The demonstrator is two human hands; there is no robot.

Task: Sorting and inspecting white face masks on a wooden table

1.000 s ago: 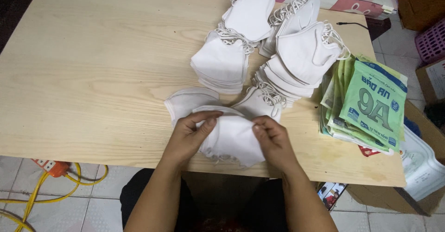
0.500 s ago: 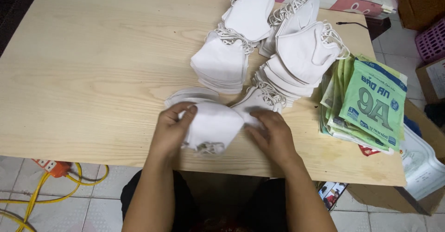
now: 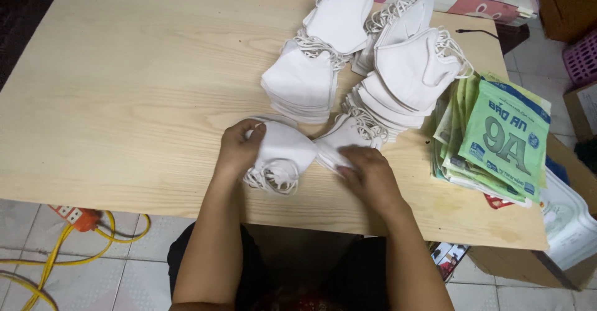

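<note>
The left hand is gripping a small stack of white masks on the bench. The right hand is pinching another white mask beside it.

Stack of flat green-and-white packets at the table's right edge

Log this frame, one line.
left hand: grips white mask stack | right hand: on next masks | wooden table
</note>
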